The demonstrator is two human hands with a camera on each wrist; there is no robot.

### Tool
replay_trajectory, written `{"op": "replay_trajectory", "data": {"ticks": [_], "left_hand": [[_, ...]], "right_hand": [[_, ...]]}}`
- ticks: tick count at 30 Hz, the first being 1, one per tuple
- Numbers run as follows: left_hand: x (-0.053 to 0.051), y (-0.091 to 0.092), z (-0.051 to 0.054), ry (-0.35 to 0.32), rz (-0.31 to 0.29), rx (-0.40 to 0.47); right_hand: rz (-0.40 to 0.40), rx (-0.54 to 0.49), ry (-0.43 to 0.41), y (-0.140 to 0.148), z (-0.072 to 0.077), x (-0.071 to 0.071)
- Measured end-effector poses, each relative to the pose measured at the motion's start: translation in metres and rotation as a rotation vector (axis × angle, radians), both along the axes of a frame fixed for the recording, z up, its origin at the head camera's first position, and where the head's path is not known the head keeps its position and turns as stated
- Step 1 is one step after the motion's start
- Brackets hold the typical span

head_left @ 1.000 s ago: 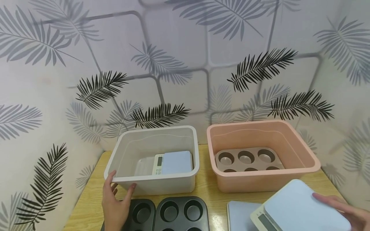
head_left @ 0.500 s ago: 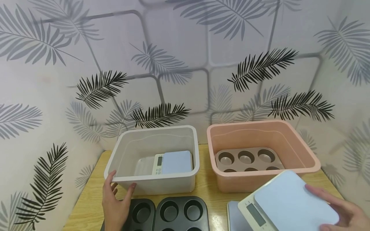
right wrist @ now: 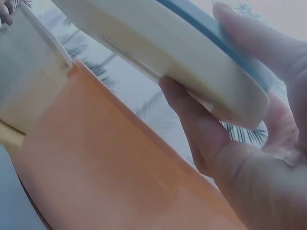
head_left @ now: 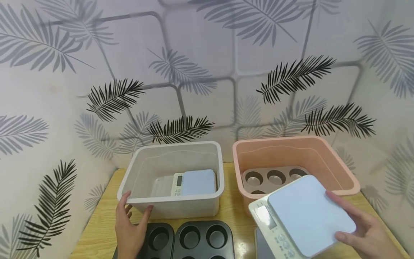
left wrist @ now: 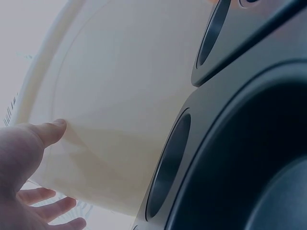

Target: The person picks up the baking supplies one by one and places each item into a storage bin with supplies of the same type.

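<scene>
My right hand (head_left: 365,230) pinches a kitchen scale (head_left: 310,216) by its right edge, tilted in the air before the pink bin (head_left: 295,196). The scale has a pale blue top plate and a cream display panel. In the right wrist view its cream side (right wrist: 192,62) lies between thumb and fingers. My left hand (head_left: 130,226) holds the front left corner of the white bin (head_left: 171,207), its thumb (left wrist: 53,132) against the front wall. Another kitchen scale (head_left: 194,182) lies inside the white bin. A brown muffin tin (head_left: 260,187) sits in the pink bin, partly hidden.
Two dark muffin tins (head_left: 203,237) lie side by side before the white bin, cut off by the frame. A pale flat item (head_left: 262,246) lies on the wooden table (head_left: 97,223) under the held scale. A leaf-patterned wall (head_left: 207,108) stands close behind the bins.
My right hand has raised the kitchen scale and carried it left, so it now overlaps the front of the pink bin. My left hand has stayed at the white bin's corner.
</scene>
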State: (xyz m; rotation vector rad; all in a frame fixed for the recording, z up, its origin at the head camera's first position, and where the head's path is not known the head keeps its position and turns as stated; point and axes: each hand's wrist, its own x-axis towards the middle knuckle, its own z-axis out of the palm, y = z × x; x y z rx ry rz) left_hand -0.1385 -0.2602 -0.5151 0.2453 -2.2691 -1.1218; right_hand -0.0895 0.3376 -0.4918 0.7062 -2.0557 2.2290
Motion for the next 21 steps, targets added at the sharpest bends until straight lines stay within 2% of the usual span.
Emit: {"op": "replay_trajectory", "data": {"ticks": [8,14,21], "left_hand": [[0.001,-0.002,-0.005,0.02,-0.011,-0.001],[0.005,-0.002,-0.005,0.011,-0.008,-0.015],[0.003,-0.002,-0.004,0.015,-0.016,-0.004]], "right_hand": [[-0.043,-0.035,-0.029,-0.033,0.018,-0.007],[-0.029,-0.069,-0.067,-0.053,0.029,-0.015],[-0.012,-0.217,-0.141,-0.074,0.036,-0.037]]}}
